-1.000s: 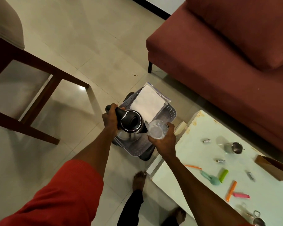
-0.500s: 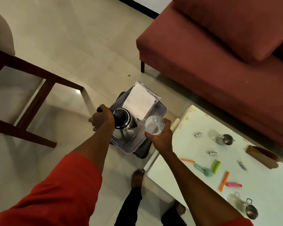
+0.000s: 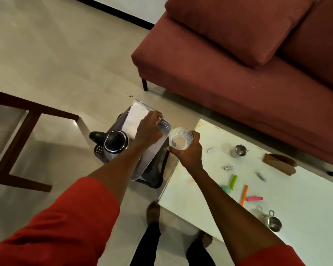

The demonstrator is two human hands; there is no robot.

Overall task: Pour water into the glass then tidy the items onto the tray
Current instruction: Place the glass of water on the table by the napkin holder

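Note:
A steel kettle (image 3: 115,144) with a black handle and open lid stands on the left part of the grey perforated tray (image 3: 164,126), with no hand on it. My left hand (image 3: 148,129) lies over the folded white paper (image 3: 136,116) on the tray, fingers bent down at the paper's far right edge; whether they pinch it cannot be made out. My right hand (image 3: 190,152) grips a clear glass (image 3: 181,139) holding some water, upright, between the tray and the white table's near-left corner.
The tray rests on a dark stool (image 3: 156,169) beside the white table (image 3: 296,198). On the table lie two steel cups (image 3: 240,150), small batteries, coloured markers and a brown holder (image 3: 279,163). A red sofa (image 3: 219,64) stands behind, a wooden chair (image 3: 17,116) at left.
My left hand set the kettle down on the tray, let go of its handle and moved right onto the white paper. The glass shifted right towards the table.

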